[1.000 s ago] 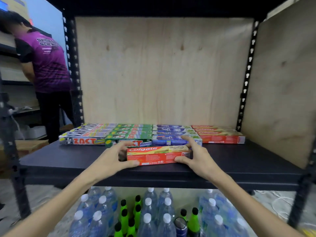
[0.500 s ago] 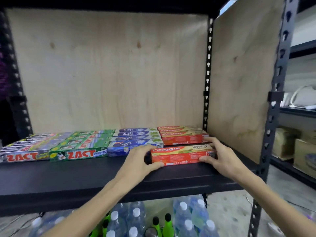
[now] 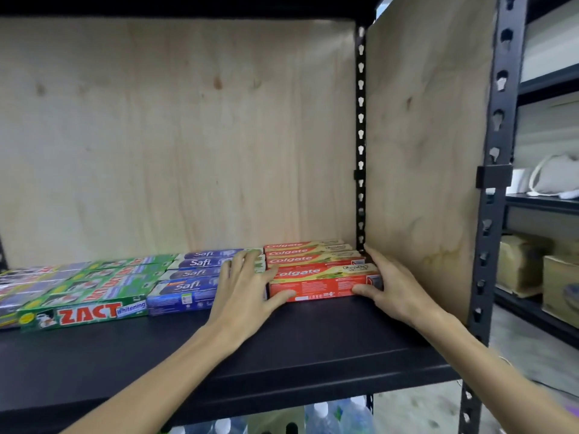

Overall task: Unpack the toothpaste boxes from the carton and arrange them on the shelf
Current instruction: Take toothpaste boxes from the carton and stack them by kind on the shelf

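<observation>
Lying flat on the dark shelf, the front red Colgate box sits at the right end, with its long side facing out. Both hands are on it. The left hand is spread wide, with its thumb pressing on the front face of the box near the left end and its straight fingers lying over the tops of the blue boxes next door. The right hand cups the right end of the box, with its thumb on the front face and its fingers reaching along the end toward the back, close to the wooden side wall. Three more Colgate boxes lie right behind the front one, touching it, all in a neat row going back. Just to the left is a row of blue Safi boxes, and further left are green Zact boxes, then some grey ones at the edge of view. A pale wooden board stands behind them all. A black metal post holds the shelf up on the right. Some water bottle tops peek out from under the shelf.
</observation>
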A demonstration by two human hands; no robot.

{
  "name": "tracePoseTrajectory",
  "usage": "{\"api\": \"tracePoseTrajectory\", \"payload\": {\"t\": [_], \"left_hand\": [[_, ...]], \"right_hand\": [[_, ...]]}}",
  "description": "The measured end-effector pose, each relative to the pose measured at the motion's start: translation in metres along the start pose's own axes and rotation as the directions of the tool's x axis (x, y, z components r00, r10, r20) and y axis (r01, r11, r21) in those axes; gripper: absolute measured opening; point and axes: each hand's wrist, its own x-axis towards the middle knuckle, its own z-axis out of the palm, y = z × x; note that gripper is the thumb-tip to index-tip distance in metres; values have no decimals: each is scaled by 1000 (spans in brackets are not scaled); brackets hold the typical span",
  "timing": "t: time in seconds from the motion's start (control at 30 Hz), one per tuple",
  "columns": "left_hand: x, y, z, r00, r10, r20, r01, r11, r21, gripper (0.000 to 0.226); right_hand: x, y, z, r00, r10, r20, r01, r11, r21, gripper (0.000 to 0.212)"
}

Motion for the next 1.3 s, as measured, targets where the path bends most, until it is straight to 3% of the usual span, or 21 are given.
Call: {"api": "tracePoseTrajectory", "payload": {"t": [0.13, 0.43, 0.57, 0.7, 0.87, 1.1, 1.3], "left_hand": [[9, -8, 6, 998, -58, -14, 58, 998, 10, 87], [25, -19, 19, 996, -57, 70, 56, 998, 12, 95], [27, -23, 18, 1000, 7, 5, -7, 999, 32, 106], [27, -22, 15, 999, -2, 41, 2, 1000, 6, 96], [29, -26, 16, 997, 4, 83, -4, 1000, -5, 103], [27, -23, 14, 999, -1, 46, 2, 1000, -21, 100], [25, -21, 14, 998, -21, -51, 18, 998, -53, 97]], "right_hand": [[13, 5, -1, 1000, 4, 26, -4, 1000, 20, 102], [31, 15, 8, 997, 36, 67, -30, 995, -90, 101], [34, 19, 9, 996, 59, 70, -52, 993, -105, 104], [34, 22, 11, 995, 71, 67, -65, 994, -87, 104], [33, 22, 11, 995, 72, 71, -68, 996, -62, 106], [21, 12, 10, 998, 51, 30, -47, 993, -106, 106], [11, -2, 6, 995, -91, -44, 84, 986, -146, 94]]}}
